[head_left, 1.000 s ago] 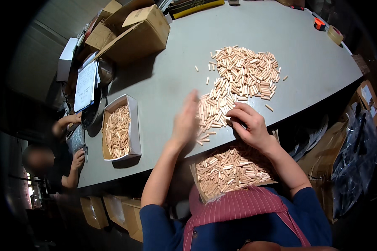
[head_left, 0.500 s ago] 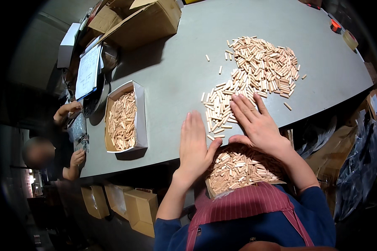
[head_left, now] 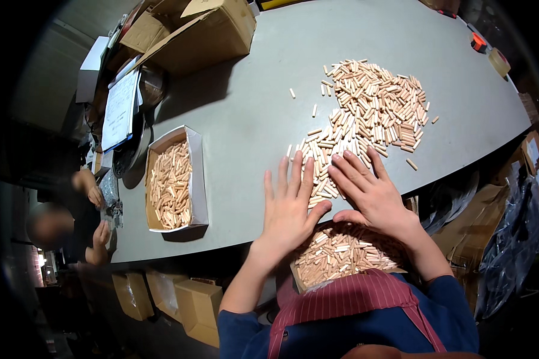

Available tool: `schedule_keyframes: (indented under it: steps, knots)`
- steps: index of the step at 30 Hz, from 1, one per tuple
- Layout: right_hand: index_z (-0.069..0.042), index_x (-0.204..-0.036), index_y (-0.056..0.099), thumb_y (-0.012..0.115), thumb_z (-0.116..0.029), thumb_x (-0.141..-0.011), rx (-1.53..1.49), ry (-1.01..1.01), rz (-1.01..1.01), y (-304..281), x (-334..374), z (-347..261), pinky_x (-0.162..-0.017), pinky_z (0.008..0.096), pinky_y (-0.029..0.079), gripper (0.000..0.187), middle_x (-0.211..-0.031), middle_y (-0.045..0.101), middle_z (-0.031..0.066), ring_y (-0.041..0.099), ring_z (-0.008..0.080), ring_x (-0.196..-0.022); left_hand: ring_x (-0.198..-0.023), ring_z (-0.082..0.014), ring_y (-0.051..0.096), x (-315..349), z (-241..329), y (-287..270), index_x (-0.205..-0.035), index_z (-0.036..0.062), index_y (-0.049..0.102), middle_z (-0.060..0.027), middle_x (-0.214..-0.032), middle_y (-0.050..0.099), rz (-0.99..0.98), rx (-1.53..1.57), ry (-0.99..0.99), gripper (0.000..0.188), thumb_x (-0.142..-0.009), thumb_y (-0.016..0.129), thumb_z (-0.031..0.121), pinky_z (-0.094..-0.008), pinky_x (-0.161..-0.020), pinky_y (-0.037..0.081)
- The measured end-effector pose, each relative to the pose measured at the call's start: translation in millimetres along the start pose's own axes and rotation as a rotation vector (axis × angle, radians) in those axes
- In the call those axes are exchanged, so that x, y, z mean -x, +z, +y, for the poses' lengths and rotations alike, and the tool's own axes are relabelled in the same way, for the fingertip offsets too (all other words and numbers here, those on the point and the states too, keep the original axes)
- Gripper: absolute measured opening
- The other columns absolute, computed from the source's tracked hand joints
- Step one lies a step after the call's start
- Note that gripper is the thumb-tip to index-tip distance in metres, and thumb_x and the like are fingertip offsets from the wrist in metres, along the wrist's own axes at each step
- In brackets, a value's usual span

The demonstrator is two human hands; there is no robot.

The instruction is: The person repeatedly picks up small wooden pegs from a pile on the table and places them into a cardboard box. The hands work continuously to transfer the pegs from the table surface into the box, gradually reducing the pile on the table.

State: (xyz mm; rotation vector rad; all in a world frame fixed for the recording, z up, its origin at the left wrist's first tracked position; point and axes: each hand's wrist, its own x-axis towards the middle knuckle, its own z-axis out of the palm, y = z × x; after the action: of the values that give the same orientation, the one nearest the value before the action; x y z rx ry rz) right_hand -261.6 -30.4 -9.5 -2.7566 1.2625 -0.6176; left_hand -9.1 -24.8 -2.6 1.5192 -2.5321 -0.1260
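Short wooden dowels [head_left: 380,99] lie in a spread-out heap on the grey table [head_left: 257,90], trailing toward me. My left hand [head_left: 288,203] rests flat at the left side of the trail, fingers spread. My right hand [head_left: 368,191] lies flat over the near dowels, fingers stretched out and thumb apart. A few dowels show between the two hands. Below them, at the table's edge in front of me, stands an open box [head_left: 300,276] full of dowels, its far side partly hidden by my hands.
A white-sided box [head_left: 198,179] filled with dowels stands to the left. Behind it are a clipboard [head_left: 121,110] and a large cardboard box [head_left: 212,39]. Tape [head_left: 499,62] lies at the far right edge. Another person's hands [head_left: 96,194] work at far left. Empty cartons [head_left: 199,308] sit below.
My left hand has moved right onto the edge of the dowels and its fingers have spread. My right hand has stayed nearly in place. The other person's hands have come closer together.
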Motion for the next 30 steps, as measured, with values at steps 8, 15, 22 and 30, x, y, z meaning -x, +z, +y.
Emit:
schedule_keyframes:
  steps: [8, 15, 22, 30]
  knots:
    - [0.004, -0.153, 0.055, 0.07, -0.026, -0.109, -0.611, 0.208, 0.382, -8, 6, 19, -0.129, 0.0539, 0.035, 0.055, -0.158, 0.058, 0.0261, 0.055, 0.0423, -0.149, -0.167, -0.0454, 0.021, -127, -88, 2, -0.166, -0.0138, 0.03, -0.0365, -0.177, 0.023, 0.144, 0.471, -0.224, 0.081, -0.116, 0.044, 0.049, -0.0492, -0.137, 0.014]
    - [0.007, -0.142, 0.065, 0.059, -0.014, -0.114, -0.749, 0.285, 0.515, -7, 9, 25, -0.118, 0.042, 0.048, 0.035, -0.149, 0.067, 0.0228, 0.064, 0.0358, -0.139, -0.167, -0.0372, 0.029, -193, -102, 15, -0.166, -0.0011, 0.046, -0.0223, -0.175, 0.04, 0.037, 0.533, 0.126, 0.067, -0.119, 0.039, 0.047, -0.0452, -0.137, 0.017]
    - [0.006, -0.147, 0.062, 0.056, -0.009, -0.112, -0.745, 0.276, 0.414, -10, 7, 25, -0.123, 0.0423, 0.044, 0.038, -0.156, 0.062, 0.0238, 0.06, 0.0348, -0.146, -0.167, -0.0366, 0.029, -129, -62, 10, -0.166, -0.0009, 0.047, -0.0198, -0.174, 0.044, -0.069, 0.686, 0.315, 0.063, -0.12, 0.036, 0.042, -0.0459, -0.137, 0.017]
    - [0.001, -0.151, 0.06, 0.06, -0.004, -0.107, -0.575, 0.048, 0.242, -13, 4, 22, -0.132, 0.0564, 0.033, 0.045, -0.154, 0.062, 0.0238, 0.058, 0.0398, -0.147, -0.165, -0.0315, 0.033, -60, -45, -9, -0.163, -0.0048, 0.048, -0.0224, -0.174, 0.042, -0.051, 1.247, 0.026, 0.066, -0.12, 0.036, 0.044, -0.0439, -0.135, 0.022]
